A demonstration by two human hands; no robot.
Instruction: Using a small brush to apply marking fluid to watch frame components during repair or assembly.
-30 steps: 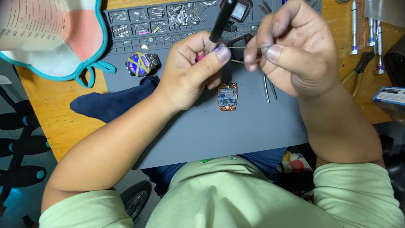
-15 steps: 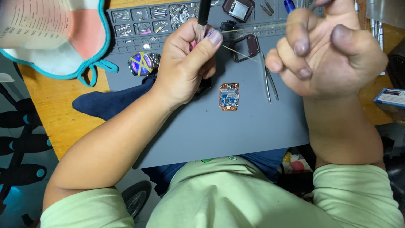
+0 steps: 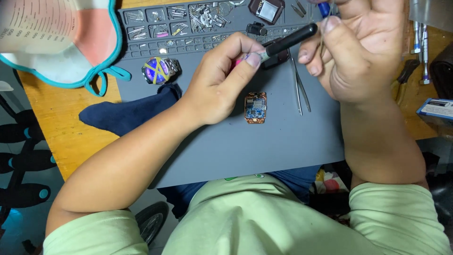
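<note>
Head view: both hands, left hand [image 3: 214, 89] and right hand [image 3: 361, 52], grasp a black-handled tool [image 3: 288, 41].

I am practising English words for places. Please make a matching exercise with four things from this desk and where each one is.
Things:
1. circuit board
2. tweezers
3. black tool
4. dark cloth

Places:
A. between both hands
B. under the left forearm
C. on the grey mat, below the left hand
D. on the mat, beside the right hand

Pairs: 1-C, 2-D, 3-A, 4-B
</note>
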